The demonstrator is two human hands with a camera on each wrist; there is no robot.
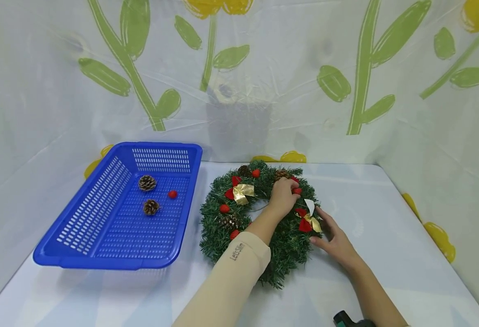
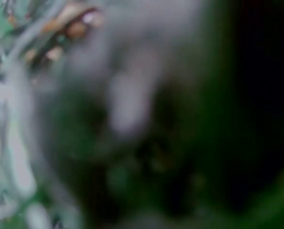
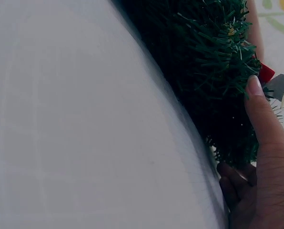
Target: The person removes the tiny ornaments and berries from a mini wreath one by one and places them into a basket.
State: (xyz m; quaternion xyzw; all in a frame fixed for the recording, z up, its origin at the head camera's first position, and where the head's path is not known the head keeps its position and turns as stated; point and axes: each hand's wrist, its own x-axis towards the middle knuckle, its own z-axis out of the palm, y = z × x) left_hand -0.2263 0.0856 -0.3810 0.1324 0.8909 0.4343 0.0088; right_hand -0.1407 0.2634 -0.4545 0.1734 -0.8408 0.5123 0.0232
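Note:
A green wreath (image 1: 214,213) with pine cones, red berries and two red-gold bows lies on the white table (image 1: 386,236). My left hand (image 1: 288,191), in a beige sleeve, reaches across the wreath and pinches a red berry (image 1: 297,191) at its upper right. At the wreath's right outer edge, beside a red-gold bow (image 1: 306,222), rests my right hand (image 1: 325,229). Its fingers (image 3: 263,124) lie straight against the green needles of the wreath (image 3: 208,62). The left wrist view is a green blur.
A blue plastic basket (image 1: 117,262) stands left of the wreath, holding two pine cones (image 1: 147,182) (image 1: 151,207) and a red berry (image 1: 172,194). A flower-print sheet walls in the table at the back and sides. A dark device (image 1: 346,319) shows at the bottom edge.

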